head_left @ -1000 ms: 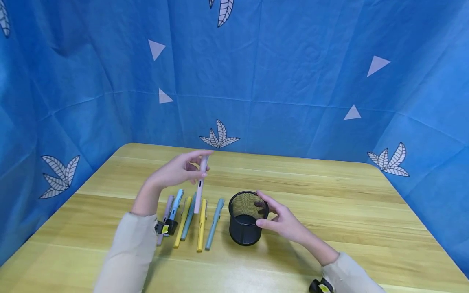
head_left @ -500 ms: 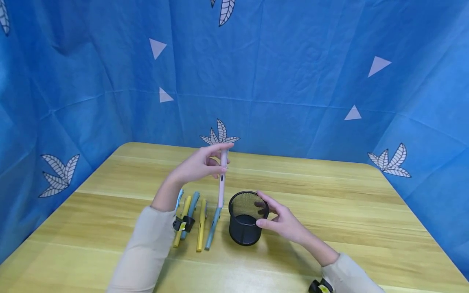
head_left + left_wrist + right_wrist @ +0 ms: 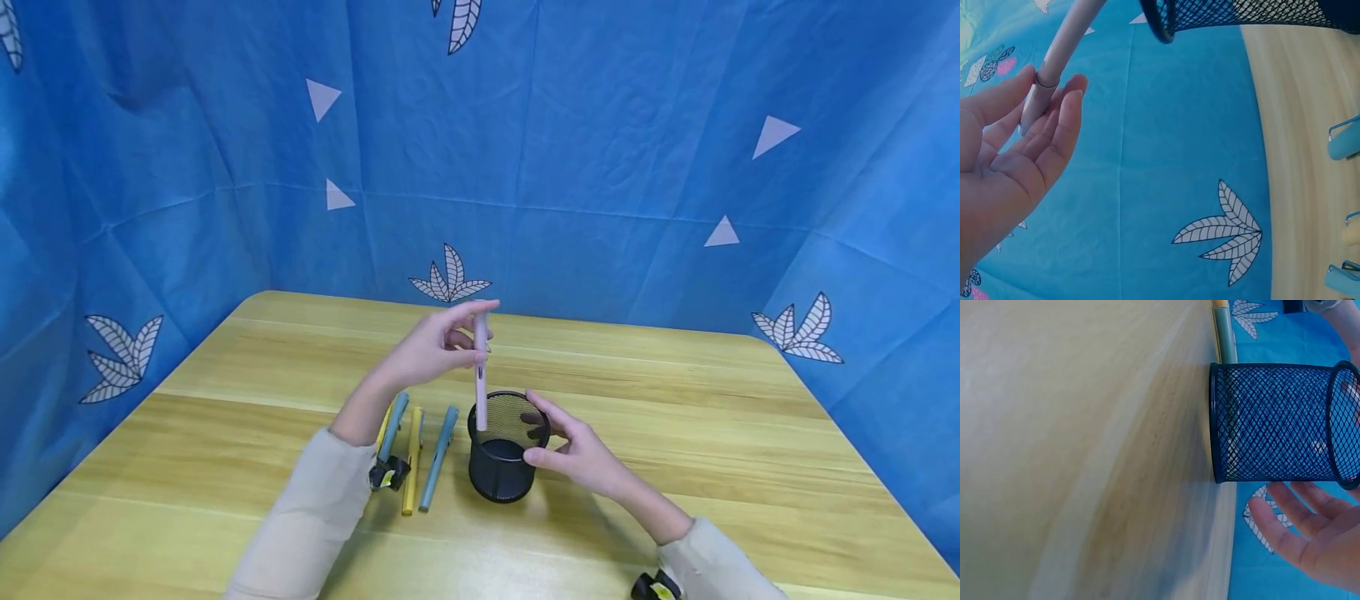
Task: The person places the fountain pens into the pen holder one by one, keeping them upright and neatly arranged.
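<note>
My left hand pinches a pale lilac pen between thumb and fingers. Held upright, the pen has its lower end overlapping the left part of the mouth of a black mesh pen holder. In the left wrist view the pen slants up toward the holder's rim. My right hand holds the pen holder at its right side, thumb by the near rim and fingers behind. The right wrist view shows relaxed, slightly bent fingers right at the mesh wall.
Left of the holder lie a blue-green pen, a yellow pen and another blue-green pen. One more yellow pen is partly hidden by the left forearm. A blue cloth hangs behind the wooden table.
My left hand has carried the lilac pen rightward from above the lying pens to the pen holder's mouth. Its forearm now hides more of the pens. The right hand and holder have stayed put.
</note>
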Tool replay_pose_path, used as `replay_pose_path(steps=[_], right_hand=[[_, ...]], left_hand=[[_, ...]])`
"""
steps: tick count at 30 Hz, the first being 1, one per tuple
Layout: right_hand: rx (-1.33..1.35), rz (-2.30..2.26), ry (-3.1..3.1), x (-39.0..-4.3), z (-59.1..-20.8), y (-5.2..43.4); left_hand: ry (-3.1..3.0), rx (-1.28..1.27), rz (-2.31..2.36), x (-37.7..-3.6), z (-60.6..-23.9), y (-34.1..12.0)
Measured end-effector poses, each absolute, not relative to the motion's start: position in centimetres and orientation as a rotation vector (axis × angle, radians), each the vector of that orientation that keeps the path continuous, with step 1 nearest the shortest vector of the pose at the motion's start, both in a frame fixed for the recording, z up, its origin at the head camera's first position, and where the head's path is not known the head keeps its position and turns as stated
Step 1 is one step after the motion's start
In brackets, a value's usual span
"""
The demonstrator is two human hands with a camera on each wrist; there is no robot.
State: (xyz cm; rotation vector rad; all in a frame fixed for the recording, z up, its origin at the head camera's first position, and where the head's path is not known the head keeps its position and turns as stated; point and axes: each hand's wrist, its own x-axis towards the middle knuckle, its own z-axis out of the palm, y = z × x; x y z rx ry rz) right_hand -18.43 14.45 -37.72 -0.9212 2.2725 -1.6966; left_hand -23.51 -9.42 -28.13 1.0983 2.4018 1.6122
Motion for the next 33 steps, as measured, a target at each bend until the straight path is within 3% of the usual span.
replay_pose_path(steps=[33], right_hand=[[-0.939, -1.672, 2.303, -18.6, -37.8, 14.5]], left_hand=[[2.405, 1.189, 1.492, -23.6, -31.3, -7.7]])
